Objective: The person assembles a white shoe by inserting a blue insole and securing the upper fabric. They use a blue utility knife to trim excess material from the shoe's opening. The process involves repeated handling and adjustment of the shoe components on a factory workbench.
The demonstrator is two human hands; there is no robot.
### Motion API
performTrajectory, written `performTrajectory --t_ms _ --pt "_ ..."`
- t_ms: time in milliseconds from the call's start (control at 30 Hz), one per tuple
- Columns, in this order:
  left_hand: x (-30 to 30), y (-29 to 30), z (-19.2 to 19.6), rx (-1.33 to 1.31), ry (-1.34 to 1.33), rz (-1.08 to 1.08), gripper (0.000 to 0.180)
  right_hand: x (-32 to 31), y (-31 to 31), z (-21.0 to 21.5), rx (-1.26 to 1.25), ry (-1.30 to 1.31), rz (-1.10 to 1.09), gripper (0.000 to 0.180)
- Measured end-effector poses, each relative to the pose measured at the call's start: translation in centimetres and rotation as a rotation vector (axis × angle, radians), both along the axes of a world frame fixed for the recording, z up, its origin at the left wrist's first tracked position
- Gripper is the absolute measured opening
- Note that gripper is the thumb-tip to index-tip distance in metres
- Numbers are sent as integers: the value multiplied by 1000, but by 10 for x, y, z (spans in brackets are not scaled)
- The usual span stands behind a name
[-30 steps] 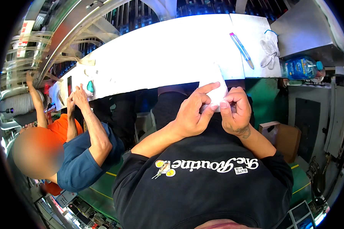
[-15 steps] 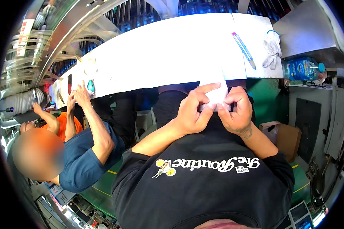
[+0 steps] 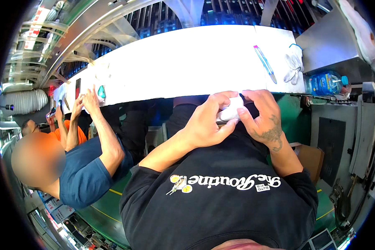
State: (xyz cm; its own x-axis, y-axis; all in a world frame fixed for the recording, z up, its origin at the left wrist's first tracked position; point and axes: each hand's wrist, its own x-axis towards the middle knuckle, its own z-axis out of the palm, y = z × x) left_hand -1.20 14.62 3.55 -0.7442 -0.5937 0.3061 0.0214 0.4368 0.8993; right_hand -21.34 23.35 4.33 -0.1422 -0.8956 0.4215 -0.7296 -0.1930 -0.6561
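Observation:
Close in front of my black shirt, both hands are on a small white bundle [image 3: 232, 111] with fine ridges along its side, like layered thin sheets; its exact kind I cannot make out. My left hand [image 3: 207, 121] grips it from the left, fingers curled over the far side and thumb beneath. From the right, the thumb of my right hand [image 3: 263, 116] presses on the bundle, with the fingers arched beyond it. Part of the bundle is hidden by my fingers. It is held just off the near edge of the white worktable [image 3: 175, 58].
On the table's right part lie a blue craft knife [image 3: 265, 63] and a white knitted glove [image 3: 294, 64]. A bottle of blue liquid [image 3: 326, 83] lies beyond. A cardboard box [image 3: 310, 158] stands low right. To my left sits a co-worker in a blue shirt [image 3: 89, 173].
The white thing has gone from a broader piece sticking up between my hands to a compact bundle. My right hand has shifted and turned, its fingers now arched. The view has tilted slightly.

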Motion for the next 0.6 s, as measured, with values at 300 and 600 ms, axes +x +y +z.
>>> performTrajectory --t_ms 300,600 --pt "8 3 18 -178 -249 221 55 6 -10 -4 -6 -88 241 52" --pt "9 0 -4 -373 -177 344 49 3 -17 -1 -43 -45 284 46"
